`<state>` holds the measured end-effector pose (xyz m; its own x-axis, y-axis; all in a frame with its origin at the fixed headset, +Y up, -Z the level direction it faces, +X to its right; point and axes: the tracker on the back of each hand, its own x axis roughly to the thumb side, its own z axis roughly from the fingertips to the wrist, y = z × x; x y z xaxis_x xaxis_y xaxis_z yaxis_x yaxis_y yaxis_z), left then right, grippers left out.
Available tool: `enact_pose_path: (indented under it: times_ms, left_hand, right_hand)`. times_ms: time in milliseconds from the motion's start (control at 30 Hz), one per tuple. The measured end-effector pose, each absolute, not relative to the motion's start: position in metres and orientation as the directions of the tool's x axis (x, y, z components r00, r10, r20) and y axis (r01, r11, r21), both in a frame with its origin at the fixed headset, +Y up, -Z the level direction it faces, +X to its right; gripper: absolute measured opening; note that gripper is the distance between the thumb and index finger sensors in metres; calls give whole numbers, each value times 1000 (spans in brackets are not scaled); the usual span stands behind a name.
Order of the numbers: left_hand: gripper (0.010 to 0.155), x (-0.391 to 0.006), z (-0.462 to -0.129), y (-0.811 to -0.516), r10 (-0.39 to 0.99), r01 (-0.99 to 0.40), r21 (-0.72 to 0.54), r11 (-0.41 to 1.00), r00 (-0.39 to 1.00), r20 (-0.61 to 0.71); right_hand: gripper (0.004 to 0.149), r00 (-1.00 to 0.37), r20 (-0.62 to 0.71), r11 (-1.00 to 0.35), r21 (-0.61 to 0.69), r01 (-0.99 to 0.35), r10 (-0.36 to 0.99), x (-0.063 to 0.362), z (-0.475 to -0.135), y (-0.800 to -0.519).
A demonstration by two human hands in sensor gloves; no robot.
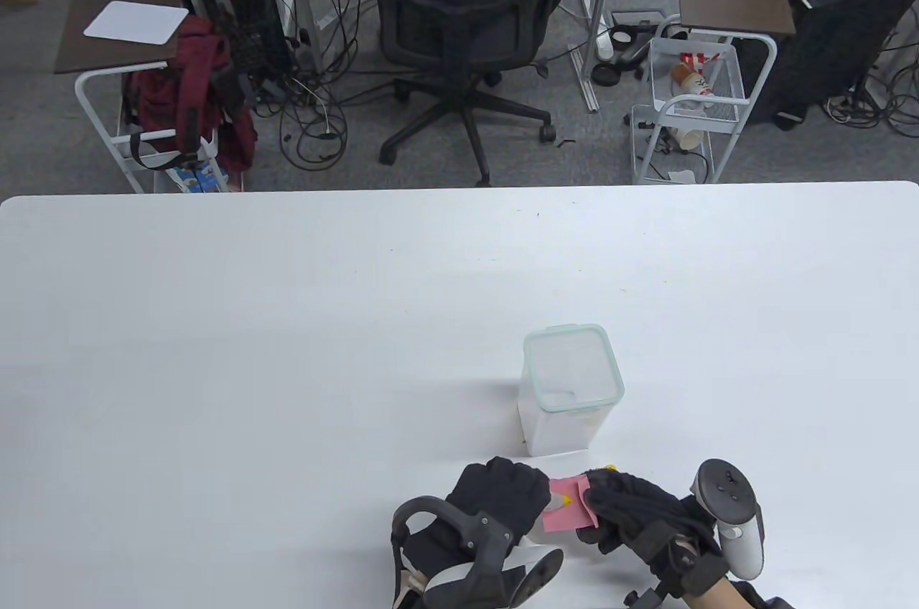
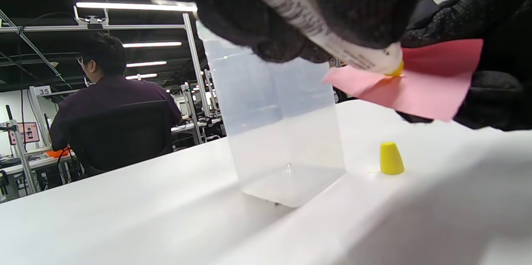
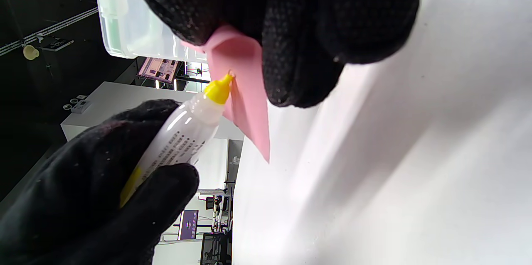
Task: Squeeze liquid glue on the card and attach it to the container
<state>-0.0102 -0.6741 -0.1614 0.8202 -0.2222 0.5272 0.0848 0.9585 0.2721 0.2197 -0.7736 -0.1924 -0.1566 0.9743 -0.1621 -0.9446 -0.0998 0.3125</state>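
My left hand (image 1: 502,494) grips a clear glue bottle (image 3: 183,132) with a yellow nozzle (image 3: 218,88). The nozzle tip touches a pink card (image 1: 567,512). My right hand (image 1: 632,505) pinches that card and holds it above the table; the card also shows in the left wrist view (image 2: 419,90) and the right wrist view (image 3: 245,103). A clear plastic container (image 1: 571,390) with a pale green rim stands upright just beyond both hands. It also shows in the left wrist view (image 2: 274,123). The bottle's yellow cap (image 2: 391,158) stands on the table beside the container.
The white table (image 1: 287,350) stretches wide to the left and far side. Beyond its far edge stand a black office chair (image 1: 467,13), a wire cart (image 1: 682,99) and side tables.
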Motion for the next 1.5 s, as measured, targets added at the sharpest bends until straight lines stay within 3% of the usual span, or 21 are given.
enact_pose_path:
  times_ms: [1500]
  left_hand:
    - [55, -16, -168, -677, -162, 55, 212, 976, 830, 533]
  right_hand:
    - [38, -157, -140, -112, 290, -951, 978, 223, -192, -773]
